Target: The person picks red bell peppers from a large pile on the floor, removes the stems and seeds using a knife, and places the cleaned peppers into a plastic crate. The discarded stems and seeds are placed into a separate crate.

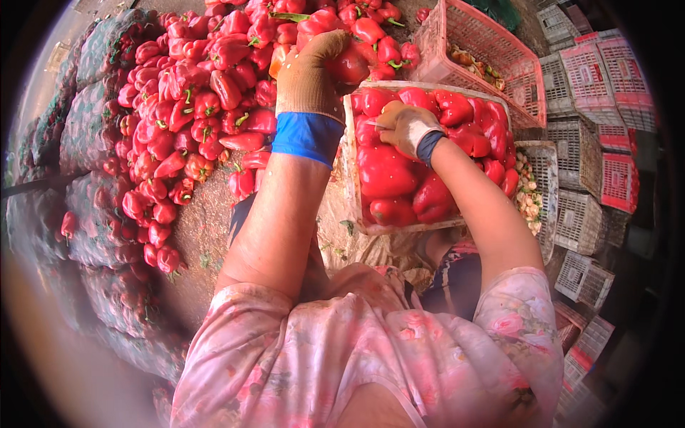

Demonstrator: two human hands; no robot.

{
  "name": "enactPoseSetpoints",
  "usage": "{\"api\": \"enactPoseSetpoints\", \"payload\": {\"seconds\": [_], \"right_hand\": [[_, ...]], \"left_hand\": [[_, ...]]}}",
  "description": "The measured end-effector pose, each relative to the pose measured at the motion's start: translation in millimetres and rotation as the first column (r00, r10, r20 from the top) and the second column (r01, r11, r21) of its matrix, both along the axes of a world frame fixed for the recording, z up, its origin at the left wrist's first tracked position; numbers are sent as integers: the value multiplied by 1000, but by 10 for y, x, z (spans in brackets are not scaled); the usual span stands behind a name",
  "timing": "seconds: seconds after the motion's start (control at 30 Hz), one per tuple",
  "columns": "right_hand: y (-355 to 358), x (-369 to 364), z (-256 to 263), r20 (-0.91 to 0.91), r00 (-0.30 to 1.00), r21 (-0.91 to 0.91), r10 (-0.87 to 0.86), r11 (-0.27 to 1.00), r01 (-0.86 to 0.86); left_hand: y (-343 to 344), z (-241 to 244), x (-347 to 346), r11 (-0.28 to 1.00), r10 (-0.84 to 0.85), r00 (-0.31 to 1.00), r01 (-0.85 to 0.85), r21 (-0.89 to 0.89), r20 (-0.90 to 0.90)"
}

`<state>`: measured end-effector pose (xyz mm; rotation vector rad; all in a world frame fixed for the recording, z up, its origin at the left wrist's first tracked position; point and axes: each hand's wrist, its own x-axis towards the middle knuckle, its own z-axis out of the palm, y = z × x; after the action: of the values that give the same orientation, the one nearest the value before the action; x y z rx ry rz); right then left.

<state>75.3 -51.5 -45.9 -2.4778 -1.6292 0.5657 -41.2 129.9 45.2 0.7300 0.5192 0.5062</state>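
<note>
My left hand (310, 75), in a tan knit glove with a blue cuff, is at the near right side of a heap of red bell peppers (187, 80). Its fingers are bent over a red bell pepper (350, 63). My right hand (409, 128), in a soiled glove with a dark cuff, is over a pale plastic crate (350, 176) filled with red peppers (388, 171). The right fingers are curled, and whether something small is between them cannot be made out. Pale seeds dot the peppers in the crate.
A pink slatted crate (487, 32) with scraps in it stands beyond the pale crate. To the right, a grey crate (548, 187) contains pepper cores (529, 192). Stacked crates (575, 144) line the right; filled mesh sacks (96, 123) line the left.
</note>
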Motion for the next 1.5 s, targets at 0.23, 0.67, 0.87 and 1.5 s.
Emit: {"api": "enactPoseSetpoints", "payload": {"seconds": [0.23, 0.67, 0.87, 1.5], "right_hand": [[310, -176, -28, 90, 927, -257, -365, 890, 376], [398, -269, 185, -25, 922, -262, -386, 893, 367], [523, -397, -10, 6, 920, -325, -392, 869, 373], [-1011, -573, 1032, -634, 711, 626, -305, 338, 703]], "left_hand": [[-109, -29, 64, 997, 16, 1000, -17, -69, -25], [-3, -13, 35, 997, 50, 998, -53, -58, -48], [-28, -75, 28, 999, -10, 1000, 11, -52, 28], [-1293, 48, 137, -49, -241, 858, 456, 889, -453]]}}
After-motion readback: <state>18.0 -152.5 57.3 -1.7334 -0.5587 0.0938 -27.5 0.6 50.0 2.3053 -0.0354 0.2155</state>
